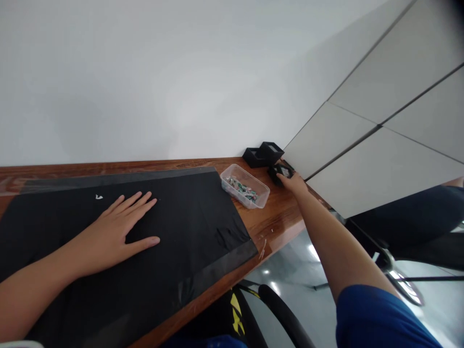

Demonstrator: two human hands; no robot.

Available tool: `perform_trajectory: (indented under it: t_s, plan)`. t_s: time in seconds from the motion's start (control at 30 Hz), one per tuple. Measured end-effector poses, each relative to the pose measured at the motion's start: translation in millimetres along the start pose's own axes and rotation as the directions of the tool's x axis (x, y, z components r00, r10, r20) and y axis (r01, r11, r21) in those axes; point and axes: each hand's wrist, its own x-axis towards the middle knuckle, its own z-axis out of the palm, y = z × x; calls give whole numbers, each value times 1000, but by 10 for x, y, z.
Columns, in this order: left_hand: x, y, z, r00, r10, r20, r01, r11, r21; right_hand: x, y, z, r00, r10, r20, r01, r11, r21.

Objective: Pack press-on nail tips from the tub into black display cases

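My left hand lies flat on a black mat, fingers stretched out and thumb apart, holding nothing. A small white scrap rests on the mat beyond its fingers. Far to the right, my right hand is closed on the near side of a small black box with something lighter inside. Its fingers are partly hidden behind the box and hand. Just behind stand two more black boxes, one box tilted onto the other box.
A clear plastic tub with many small green and silvery pieces stands between the mat and the boxes. A white wall backs the wooden table. White panels border its right end. A black chair armrest is below the front edge.
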Motion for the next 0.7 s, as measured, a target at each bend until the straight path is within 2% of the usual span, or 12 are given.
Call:
perform_trajectory:
  t_s: [0.1, 0.2, 0.4, 0.53, 0.7]
  plan:
    - [0, 18, -20, 1000, -4, 11, 4, 1000, -7, -31, 39, 16, 997, 73, -37, -73, 997, -2]
    - [-3, 11, -22, 1000, -5, 9, 5, 1000, -17, -17, 48, -9, 994, 92, -54, -92, 996, 6]
    - [-11, -13, -10, 1000, -2, -2, 2, 1000, -22, 98, 61, -182, 996, -54, -67, 58, 997, 59]
    - [-9, -5, -16, 1000, -13, 20, 13, 1000, -11, 224, 95, -333, 987, -162, 22, 158, 980, 123]
    - [-10, -23, 7, 1000, -5, 0, 5, 1000, -14, 303, 92, -420, 961, -222, 163, 187, 961, 205]
